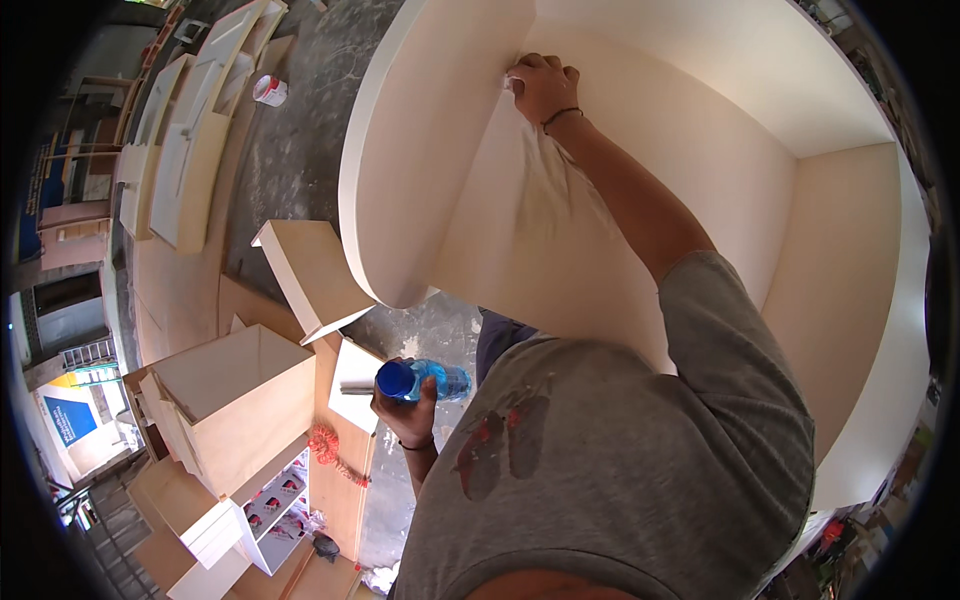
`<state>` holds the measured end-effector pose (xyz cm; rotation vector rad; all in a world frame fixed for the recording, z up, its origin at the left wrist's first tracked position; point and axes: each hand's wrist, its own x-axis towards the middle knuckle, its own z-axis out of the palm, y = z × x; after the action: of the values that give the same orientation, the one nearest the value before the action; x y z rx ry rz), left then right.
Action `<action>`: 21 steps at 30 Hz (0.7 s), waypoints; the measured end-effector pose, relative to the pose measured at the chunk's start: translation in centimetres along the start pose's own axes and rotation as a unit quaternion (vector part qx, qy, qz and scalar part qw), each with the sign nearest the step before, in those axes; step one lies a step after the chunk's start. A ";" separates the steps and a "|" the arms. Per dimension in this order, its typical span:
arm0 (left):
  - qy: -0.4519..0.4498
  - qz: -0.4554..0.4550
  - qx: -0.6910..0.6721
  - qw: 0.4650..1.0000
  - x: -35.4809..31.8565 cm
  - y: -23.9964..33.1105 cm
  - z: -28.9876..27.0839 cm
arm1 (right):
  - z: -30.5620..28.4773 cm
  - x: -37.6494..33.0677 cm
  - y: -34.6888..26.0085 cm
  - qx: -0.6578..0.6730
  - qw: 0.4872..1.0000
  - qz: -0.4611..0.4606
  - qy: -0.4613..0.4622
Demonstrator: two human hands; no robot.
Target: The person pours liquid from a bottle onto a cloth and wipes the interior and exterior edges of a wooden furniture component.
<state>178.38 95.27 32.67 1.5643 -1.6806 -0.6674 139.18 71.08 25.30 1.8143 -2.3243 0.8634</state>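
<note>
My left hand is wrapped round a clear plastic bottle with blue liquid and a blue cap. It holds the bottle tilted low beside my body, apart from the furniture. My right arm reaches far into a large cream-white cabinet with a rounded side panel. At the inner corner where that panel meets the broad inner surface, my right hand presses with curled fingers. Between them shows a bit of crumpled white cloth, mostly hidden. Greyish streaks mark the surface below that hand.
Unfinished drawer boxes and a smaller wooden box stand at the left. Long cabinet parts lie farther off, near a white and red tub. A coiled red hose rests on a board over the concrete floor.
</note>
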 end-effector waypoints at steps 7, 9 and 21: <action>0.006 -0.041 -0.038 0.998 -0.7 -0.7 0.3 | 0.4 -2.1 -0.9 0.052 0.995 -0.084 -0.006; 0.000 -0.022 -0.031 0.999 0.0 0.5 0.5 | 0.6 0.4 0.6 0.037 0.999 -0.029 0.016; 0.021 -0.036 -0.034 0.999 -0.4 0.4 0.4 | 1.1 1.3 1.0 -0.010 1.000 0.012 -0.002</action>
<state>177.81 95.67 32.64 1.5862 -1.5614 -0.7152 138.20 69.54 24.53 1.7857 -2.3531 0.8365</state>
